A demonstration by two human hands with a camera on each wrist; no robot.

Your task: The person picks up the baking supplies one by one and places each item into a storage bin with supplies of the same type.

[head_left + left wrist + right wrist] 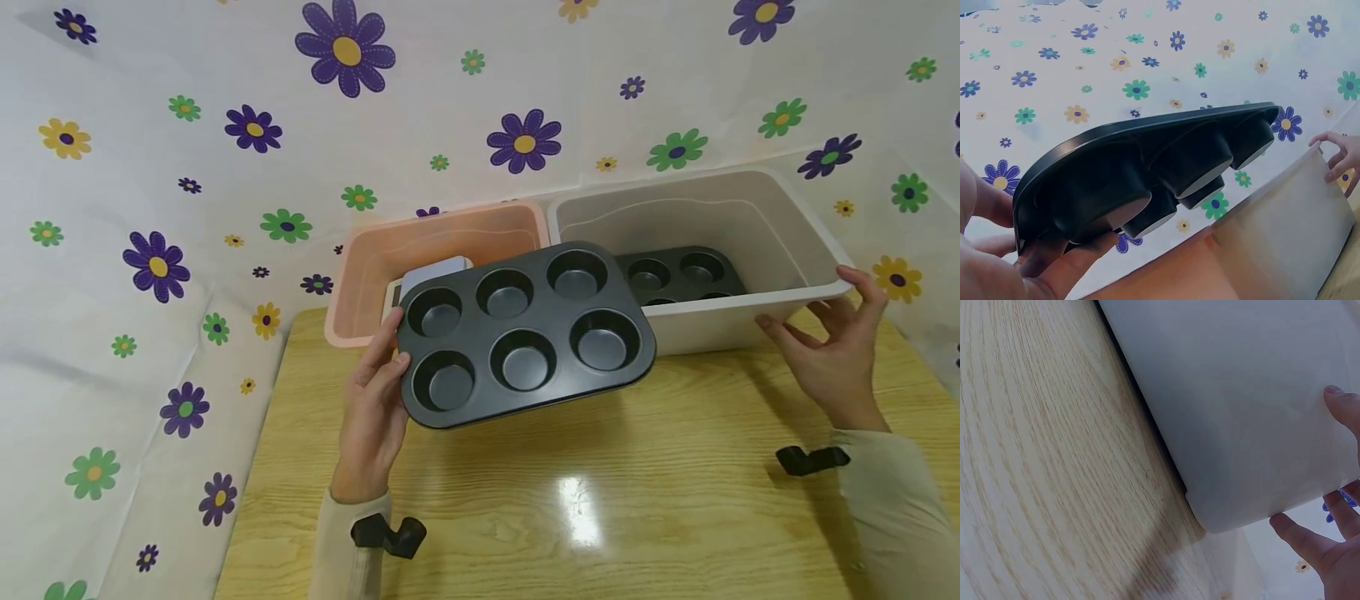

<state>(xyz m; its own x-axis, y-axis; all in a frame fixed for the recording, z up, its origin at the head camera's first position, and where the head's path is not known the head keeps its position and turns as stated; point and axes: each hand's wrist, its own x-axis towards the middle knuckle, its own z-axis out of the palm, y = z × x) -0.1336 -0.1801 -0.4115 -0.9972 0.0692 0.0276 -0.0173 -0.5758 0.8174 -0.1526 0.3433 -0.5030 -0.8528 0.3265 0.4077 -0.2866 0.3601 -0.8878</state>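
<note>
My left hand (372, 417) grips the left end of a dark six-cup muffin pan (467, 344), tilted with its cups facing me above the table. In the left wrist view, fingers reach under the pan's cups (1100, 194), thumb side at the rim. At the right, my right hand (836, 362) holds the front right corner of a white plastic bin (705, 329), its index fingertip at the rim. The right wrist view has the thumb (1342, 406) against the bin's front wall and the other fingers round the corner. A second dark muffin pan (675, 275) lies inside that bin, partly hidden.
A peach plastic bin (450, 229) stands left of the white one, with pale flat items (435, 271) inside, partly behind the held pan. Both bins stand on a wooden table (495, 500) against a flower-patterned backdrop (442, 108).
</note>
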